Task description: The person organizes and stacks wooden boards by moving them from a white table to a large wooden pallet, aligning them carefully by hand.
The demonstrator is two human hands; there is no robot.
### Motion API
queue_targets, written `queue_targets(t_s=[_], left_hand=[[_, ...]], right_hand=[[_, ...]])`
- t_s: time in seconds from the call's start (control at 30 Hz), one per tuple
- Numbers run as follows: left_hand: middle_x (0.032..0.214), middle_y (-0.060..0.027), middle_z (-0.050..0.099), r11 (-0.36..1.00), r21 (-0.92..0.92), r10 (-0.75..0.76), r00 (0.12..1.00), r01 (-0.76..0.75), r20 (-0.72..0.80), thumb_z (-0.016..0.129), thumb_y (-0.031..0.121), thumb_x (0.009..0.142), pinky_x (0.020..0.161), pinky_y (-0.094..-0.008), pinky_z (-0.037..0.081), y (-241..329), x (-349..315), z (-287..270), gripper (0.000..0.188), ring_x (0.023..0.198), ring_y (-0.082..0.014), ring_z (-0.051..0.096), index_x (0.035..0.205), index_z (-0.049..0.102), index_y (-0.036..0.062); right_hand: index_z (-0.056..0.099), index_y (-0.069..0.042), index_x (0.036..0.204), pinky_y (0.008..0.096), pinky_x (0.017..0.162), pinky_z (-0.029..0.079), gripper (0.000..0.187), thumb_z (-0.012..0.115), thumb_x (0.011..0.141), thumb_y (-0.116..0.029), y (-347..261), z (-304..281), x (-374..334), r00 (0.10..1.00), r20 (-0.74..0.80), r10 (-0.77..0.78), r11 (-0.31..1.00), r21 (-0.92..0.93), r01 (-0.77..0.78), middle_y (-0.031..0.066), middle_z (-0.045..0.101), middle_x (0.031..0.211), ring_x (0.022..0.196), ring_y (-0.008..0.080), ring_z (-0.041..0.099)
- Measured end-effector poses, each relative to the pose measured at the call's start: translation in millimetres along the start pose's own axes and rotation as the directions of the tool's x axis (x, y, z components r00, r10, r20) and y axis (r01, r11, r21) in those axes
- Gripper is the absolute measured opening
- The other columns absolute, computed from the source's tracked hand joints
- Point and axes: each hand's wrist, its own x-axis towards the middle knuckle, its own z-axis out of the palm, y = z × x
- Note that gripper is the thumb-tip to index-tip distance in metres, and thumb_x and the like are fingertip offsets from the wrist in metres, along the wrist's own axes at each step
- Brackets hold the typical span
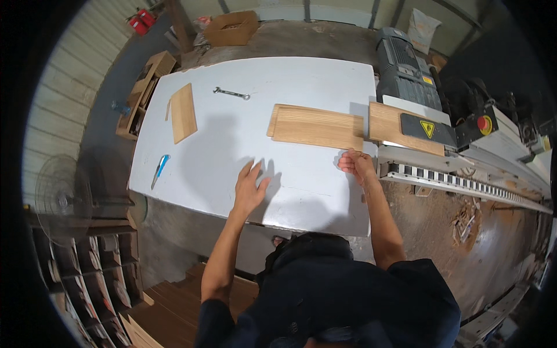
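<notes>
My left hand (249, 187) hovers over the near middle of the white table, fingers spread and holding nothing. My right hand (358, 165) is at the near right corner of a stack of light wooden boards (318, 126); its fingers are loosely bent and not wrapped round anything. Whether its fingertips touch the board edge I cannot tell. The boards lie flat, slightly offset at their left end. Just right of them, another wooden board (385, 123) lies on the machine, partly under a dark guard plate (428, 129) with a yellow warning triangle.
On the white table (301, 200) lie a wrench (231, 93), a blue utility knife (160, 169) and a wooden board with a thin strip (184, 115). At right stand a grey motor (402, 66), a red stop button (484, 123) and a toothed conveyor track (458, 184). A fan (62, 200) stands at left.
</notes>
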Motion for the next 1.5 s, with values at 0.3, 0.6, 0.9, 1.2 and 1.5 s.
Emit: queue_targets(t_s=[0.3,0.6,0.9,1.2,1.5], left_hand=[[0.126,-0.0301,0.052,0.975,0.177,0.104,0.979,-0.135,0.176,0.082,0.018,0.07,0.098,-0.0462,0.045,-28,159,72,0.082,0.116,-0.0431,0.051,0.142,0.043,0.0067],[0.094,-0.0227,0.06,0.959,0.138,0.226,0.963,-0.246,0.146,0.083,0.011,0.067,0.08,-0.0447,0.051,-50,168,80,0.071,0.09,-0.0383,0.058,0.13,0.054,0.0003],[0.09,-0.0191,0.059,0.989,0.061,0.128,0.985,-0.135,0.114,0.081,0.006,0.07,0.076,-0.0442,0.049,-22,48,42,0.065,0.088,-0.0362,0.057,0.129,0.055,-0.0022],[0.11,-0.0207,0.061,0.937,0.188,0.302,0.953,-0.295,-0.013,0.08,0.014,0.075,0.084,-0.0416,0.051,-4,47,27,0.061,0.099,-0.0376,0.058,0.13,0.056,-0.0007],[0.114,-0.0097,0.064,0.488,-0.788,-0.026,0.909,0.374,0.415,0.068,0.019,0.093,0.09,-0.0283,0.049,65,57,72,0.056,0.096,-0.0147,0.061,0.139,0.046,-0.0028]], right_hand=[[0.064,-0.005,0.114,0.0411,0.081,0.053,0.04,0.076,0.078,-0.019,10,-4,18,0.7,-0.031,-0.713,0.428,-0.811,0.4,0.0166,0.065,0.104,0.103,0.0313,0.061],[0.071,-0.005,0.087,0.0469,0.08,0.053,0.016,0.065,0.075,-0.012,17,2,36,0.717,-0.09,-0.692,0.43,-0.848,0.309,0.0216,0.066,0.089,0.091,0.0395,0.062],[0.07,0.001,0.098,0.0286,0.063,0.046,0.036,0.074,0.086,-0.033,17,-24,-37,0.933,0.028,-0.36,0.705,-0.647,0.292,0.0065,0.067,0.079,0.071,0.0087,0.056],[0.058,-0.01,0.076,0.0323,0.06,0.052,0.031,0.073,0.088,-0.034,-32,-11,35,0.967,-0.218,-0.128,0.645,0.723,0.248,0.0023,0.061,0.074,0.069,0.0186,0.061],[0.063,-0.003,0.099,0.03,0.065,0.054,0.012,0.063,0.095,-0.015,24,80,-71,0.999,-0.015,-0.035,0.884,0.466,0.038,0.0062,0.066,0.085,0.069,0.0174,0.062]])
